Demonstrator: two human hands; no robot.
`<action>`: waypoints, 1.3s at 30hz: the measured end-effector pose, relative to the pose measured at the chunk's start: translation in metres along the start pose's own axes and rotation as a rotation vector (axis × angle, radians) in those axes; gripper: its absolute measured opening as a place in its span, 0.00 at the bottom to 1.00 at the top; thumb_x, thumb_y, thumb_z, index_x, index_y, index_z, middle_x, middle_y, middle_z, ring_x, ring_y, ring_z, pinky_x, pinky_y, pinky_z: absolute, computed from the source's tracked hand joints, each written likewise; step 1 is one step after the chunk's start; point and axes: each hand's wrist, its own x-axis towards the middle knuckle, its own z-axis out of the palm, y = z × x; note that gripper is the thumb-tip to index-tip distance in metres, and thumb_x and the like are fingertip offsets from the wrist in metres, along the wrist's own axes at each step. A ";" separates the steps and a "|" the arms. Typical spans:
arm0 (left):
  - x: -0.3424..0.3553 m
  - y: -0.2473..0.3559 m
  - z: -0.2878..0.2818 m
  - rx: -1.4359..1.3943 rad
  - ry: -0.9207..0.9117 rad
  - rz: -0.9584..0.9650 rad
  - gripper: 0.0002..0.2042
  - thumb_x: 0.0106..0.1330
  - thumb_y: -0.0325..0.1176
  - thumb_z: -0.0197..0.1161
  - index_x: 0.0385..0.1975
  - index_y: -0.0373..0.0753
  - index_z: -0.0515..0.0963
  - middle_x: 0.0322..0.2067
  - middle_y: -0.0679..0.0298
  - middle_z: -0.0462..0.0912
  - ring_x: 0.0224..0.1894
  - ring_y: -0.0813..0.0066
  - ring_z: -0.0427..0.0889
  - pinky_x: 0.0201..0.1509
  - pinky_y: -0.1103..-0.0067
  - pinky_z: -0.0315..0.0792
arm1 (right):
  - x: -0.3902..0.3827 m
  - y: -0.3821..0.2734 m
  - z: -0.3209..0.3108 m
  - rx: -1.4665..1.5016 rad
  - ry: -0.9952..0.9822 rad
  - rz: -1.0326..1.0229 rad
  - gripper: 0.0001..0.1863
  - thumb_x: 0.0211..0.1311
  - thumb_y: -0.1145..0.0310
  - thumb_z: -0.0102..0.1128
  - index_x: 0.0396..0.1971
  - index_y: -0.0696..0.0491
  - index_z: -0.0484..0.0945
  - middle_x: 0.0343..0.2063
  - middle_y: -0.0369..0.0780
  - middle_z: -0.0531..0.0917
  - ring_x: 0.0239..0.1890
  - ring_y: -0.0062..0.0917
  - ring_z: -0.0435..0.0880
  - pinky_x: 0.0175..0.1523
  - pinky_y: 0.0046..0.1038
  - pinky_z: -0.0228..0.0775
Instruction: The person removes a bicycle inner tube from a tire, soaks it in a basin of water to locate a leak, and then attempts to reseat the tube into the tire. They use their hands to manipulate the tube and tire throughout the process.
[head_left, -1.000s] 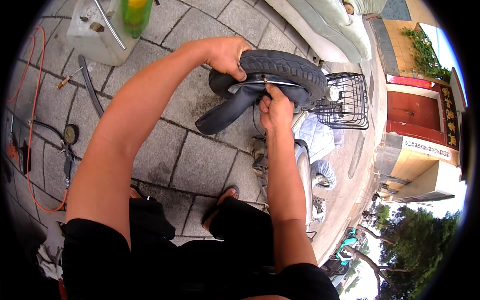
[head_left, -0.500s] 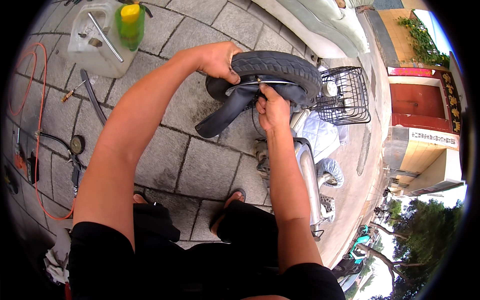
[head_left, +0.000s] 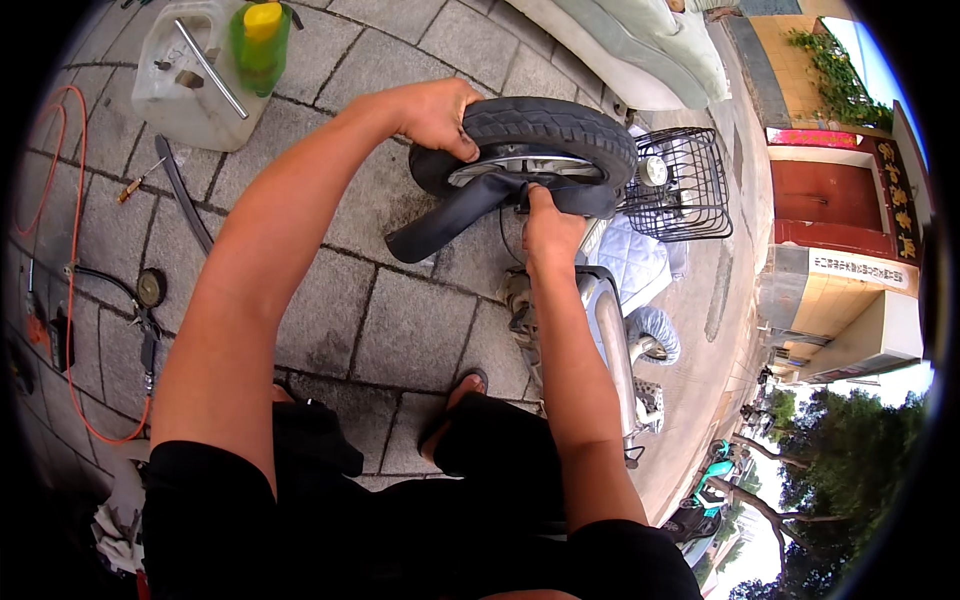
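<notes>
A small wheel with a black tyre stands before me, its tread towards the top of the view. My left hand is closed round the tyre's left part, thumb on the near side and the other fingers mostly hidden behind. Part of a black inner tube hangs out of the tyre, its flattened loop drooping down to the left. My right hand pinches the tube below the silver rim, thumb uppermost. How its other fingers lie is partly hidden.
An electric scooter with a black wire basket is at the right. To the left are a cut plastic container, a green bottle, a screwdriver, a black strip, an air gauge and an orange hose.
My right hand has drawn the tube downward, away from the rim, and more of the rim shows. The brass valve stem seen before is out of sight. My left hand keeps its hold.
</notes>
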 end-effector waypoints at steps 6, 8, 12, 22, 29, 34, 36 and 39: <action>-0.007 0.006 0.000 0.033 0.005 0.002 0.16 0.54 0.31 0.77 0.41 0.32 0.84 0.33 0.61 0.91 0.33 0.76 0.87 0.41 0.75 0.80 | -0.031 -0.038 -0.023 0.071 -0.344 -0.051 0.14 0.65 0.69 0.69 0.46 0.61 0.86 0.42 0.42 0.88 0.47 0.24 0.86 0.54 0.28 0.77; -0.007 0.003 0.001 0.007 0.028 0.022 0.16 0.53 0.31 0.77 0.41 0.32 0.84 0.33 0.61 0.91 0.33 0.75 0.88 0.40 0.75 0.80 | -0.039 -0.033 -0.034 0.230 -0.572 -0.073 0.14 0.67 0.68 0.69 0.48 0.59 0.85 0.44 0.41 0.88 0.49 0.24 0.85 0.55 0.29 0.76; -0.011 -0.001 0.002 -0.008 0.033 0.043 0.17 0.54 0.30 0.77 0.42 0.32 0.84 0.33 0.61 0.91 0.34 0.76 0.87 0.41 0.74 0.81 | -0.055 -0.037 -0.058 0.538 -0.815 0.290 0.23 0.70 0.67 0.69 0.59 0.60 0.77 0.51 0.45 0.87 0.57 0.35 0.86 0.66 0.40 0.75; -0.004 0.001 0.001 0.004 0.024 0.027 0.17 0.54 0.28 0.76 0.44 0.31 0.84 0.35 0.60 0.92 0.35 0.76 0.87 0.43 0.74 0.81 | -0.046 -0.061 -0.046 -0.066 -0.534 -0.247 0.09 0.74 0.71 0.66 0.43 0.64 0.81 0.34 0.37 0.87 0.35 0.16 0.84 0.41 0.22 0.79; -0.004 -0.006 0.001 -0.007 0.035 0.032 0.18 0.54 0.29 0.76 0.43 0.30 0.84 0.34 0.58 0.91 0.34 0.73 0.88 0.41 0.73 0.81 | -0.036 -0.097 -0.034 -0.160 -0.222 -0.375 0.17 0.68 0.65 0.76 0.38 0.64 0.79 0.27 0.38 0.86 0.26 0.16 0.83 0.31 0.19 0.75; -0.003 -0.004 0.001 0.005 0.022 0.025 0.17 0.54 0.30 0.77 0.43 0.31 0.84 0.34 0.57 0.91 0.34 0.70 0.88 0.41 0.73 0.81 | -0.023 -0.096 -0.032 0.054 -0.380 -0.390 0.22 0.67 0.65 0.76 0.48 0.65 0.76 0.35 0.43 0.89 0.35 0.25 0.89 0.44 0.24 0.80; -0.002 -0.005 0.002 -0.002 0.018 0.018 0.17 0.55 0.30 0.77 0.43 0.31 0.84 0.35 0.56 0.91 0.35 0.69 0.89 0.41 0.73 0.81 | -0.020 -0.094 -0.043 0.168 -0.563 -0.448 0.26 0.64 0.68 0.78 0.52 0.65 0.73 0.38 0.45 0.88 0.39 0.29 0.89 0.48 0.27 0.81; -0.003 -0.002 0.003 0.006 0.016 -0.006 0.16 0.54 0.29 0.78 0.42 0.31 0.84 0.35 0.57 0.92 0.36 0.69 0.89 0.43 0.73 0.81 | -0.026 -0.094 -0.042 -0.411 -0.366 -0.582 0.30 0.63 0.67 0.78 0.57 0.64 0.72 0.47 0.47 0.85 0.47 0.34 0.88 0.52 0.31 0.79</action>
